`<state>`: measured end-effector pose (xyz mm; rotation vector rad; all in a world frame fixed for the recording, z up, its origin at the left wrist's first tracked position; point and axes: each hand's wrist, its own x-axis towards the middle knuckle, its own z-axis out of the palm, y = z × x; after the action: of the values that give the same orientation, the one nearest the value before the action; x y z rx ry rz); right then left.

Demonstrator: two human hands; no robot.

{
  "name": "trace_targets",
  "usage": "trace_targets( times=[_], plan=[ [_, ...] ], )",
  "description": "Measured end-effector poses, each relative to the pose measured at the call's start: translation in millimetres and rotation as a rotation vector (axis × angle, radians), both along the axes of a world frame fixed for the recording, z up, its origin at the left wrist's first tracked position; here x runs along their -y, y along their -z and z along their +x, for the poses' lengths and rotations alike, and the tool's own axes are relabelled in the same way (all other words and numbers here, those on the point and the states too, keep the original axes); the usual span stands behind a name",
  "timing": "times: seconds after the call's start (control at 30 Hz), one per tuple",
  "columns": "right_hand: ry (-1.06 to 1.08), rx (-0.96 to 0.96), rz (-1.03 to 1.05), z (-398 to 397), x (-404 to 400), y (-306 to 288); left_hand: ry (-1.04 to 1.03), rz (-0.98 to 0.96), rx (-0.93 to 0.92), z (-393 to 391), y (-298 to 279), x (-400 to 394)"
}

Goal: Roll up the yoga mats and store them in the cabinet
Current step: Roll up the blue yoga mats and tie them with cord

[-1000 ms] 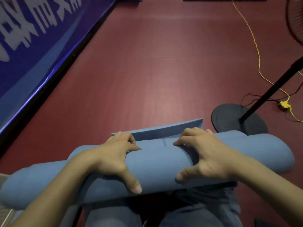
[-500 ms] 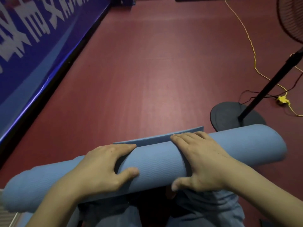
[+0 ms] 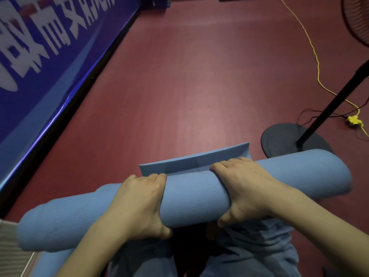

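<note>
Now, in the head view, a blue yoga mat (image 3: 195, 198) lies almost fully rolled across the person's lap, just above the dark red floor (image 3: 189, 86). Only a short flap (image 3: 194, 162) of mat remains flat beyond the roll, its edge curling up slightly. The left hand (image 3: 137, 206) grasps the roll left of centre, fingers wrapped over the top and thumb tucked beneath. The right hand (image 3: 245, 190) grasps it right of centre in the same way, fingers over the far side and thumb underneath. Near the right end of the roll stands a fan stand (image 3: 287, 140) with a yellow cable (image 3: 317, 76) trailing behind it; a blue banner (image 3: 50, 56) runs along the left side. No cabinet is in sight.

The mat looks light, soft and springy, with a ribbed surface that should give good grip. I judge it will try to unroll if released, so holding it around the middle with both hands, or pinning the loose flap, seems the safest place to take hold. The left end of the roll looks a little uneven and may telescope.

Compared with half a second ago, both hands have turned further over the roll, with the thumbs now gripping beneath, and the roll sits slightly nearer the body.
</note>
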<state>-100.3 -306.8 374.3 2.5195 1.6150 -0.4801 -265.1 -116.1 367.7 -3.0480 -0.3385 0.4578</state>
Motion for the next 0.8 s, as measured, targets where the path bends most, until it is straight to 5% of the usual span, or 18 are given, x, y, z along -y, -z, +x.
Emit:
trace_targets(
  times=[0.5, 0.8],
  plan=[
    [0.01, -0.259, -0.211, -20, 17, -27, -0.009, -0.209, -0.309, -22, -16, 12],
    [0.06, -0.255, 0.276, -3, 31, -13, -0.067, -0.486, -0.212, 7, -11, -24]
  ],
)
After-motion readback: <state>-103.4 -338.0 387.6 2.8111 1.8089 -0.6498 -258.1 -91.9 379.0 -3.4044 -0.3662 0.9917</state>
